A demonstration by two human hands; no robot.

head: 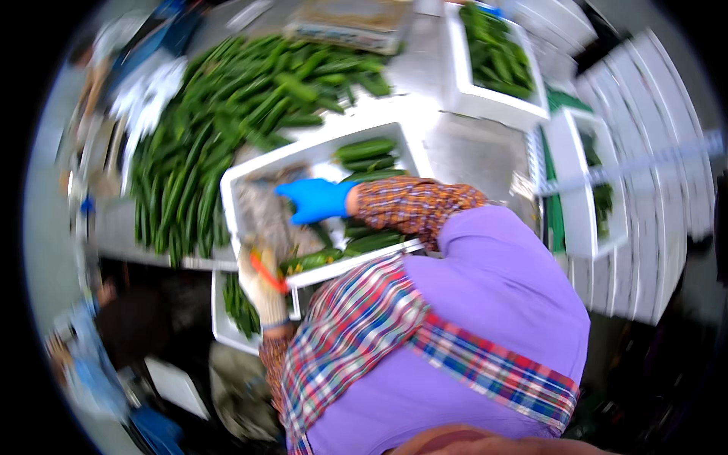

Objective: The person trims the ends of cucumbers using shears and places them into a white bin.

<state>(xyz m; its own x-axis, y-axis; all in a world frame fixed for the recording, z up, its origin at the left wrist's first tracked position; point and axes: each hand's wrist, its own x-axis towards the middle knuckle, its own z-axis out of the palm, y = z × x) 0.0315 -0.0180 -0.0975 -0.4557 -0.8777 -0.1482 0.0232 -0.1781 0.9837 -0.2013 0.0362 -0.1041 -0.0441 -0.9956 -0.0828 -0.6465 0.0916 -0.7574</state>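
A white foam box (406,156) lies before me on the metal table, with cucumbers (367,149) along its right part and more near its front edge. My right hand (318,200), in a blue glove, is inside the box over its middle; a dark green cucumber shows beneath it, and whether the fingers grip it is unclear. My left hand (259,278), in a cream knit glove with an orange-red band, is at the box's front left corner; its fingers are blurred. A greyish, crumpled sheet (264,210) covers the box's left part. A large heap of cucumbers (193,153) lies behind and left of the box.
A weighing scale (350,25) stands at the back. Foam boxes with green produce stand at the back right (495,105), at the right (577,210) and below the table's edge (222,318). Stacked white boxes (637,187) rise at the far right. Other people are at the left.
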